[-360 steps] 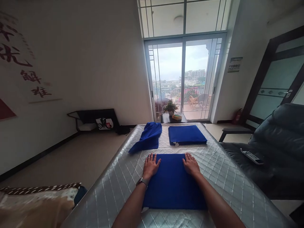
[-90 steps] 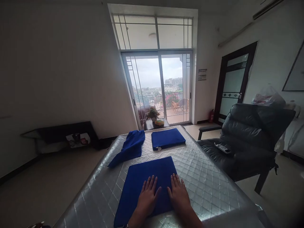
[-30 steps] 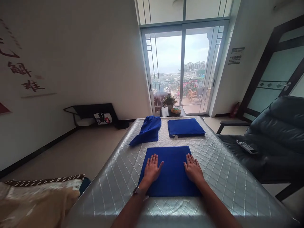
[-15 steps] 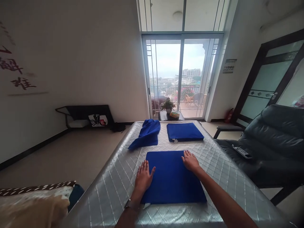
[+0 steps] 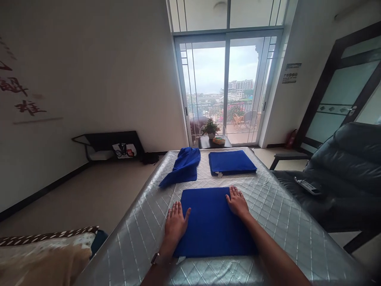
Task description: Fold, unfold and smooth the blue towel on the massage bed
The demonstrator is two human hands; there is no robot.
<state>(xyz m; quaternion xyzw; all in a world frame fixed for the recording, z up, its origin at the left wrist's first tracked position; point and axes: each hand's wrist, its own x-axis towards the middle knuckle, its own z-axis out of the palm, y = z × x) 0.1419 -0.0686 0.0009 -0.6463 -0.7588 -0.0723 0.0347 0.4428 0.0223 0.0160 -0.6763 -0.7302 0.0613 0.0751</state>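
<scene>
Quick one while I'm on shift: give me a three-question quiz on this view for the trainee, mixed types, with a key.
1. True or false: the watch is on the person's left wrist.
2. Multiple choice: on the silver cover, what lies to the left of the far folded cloth?
A) a red cushion
B) a twisted blue cloth
C) a pair of scissors
3. Short answer: which is farther up the near cloth, the left hand or the right hand?

Key:
1. True.
2. B.
3. The right hand, near its far right corner.
</scene>
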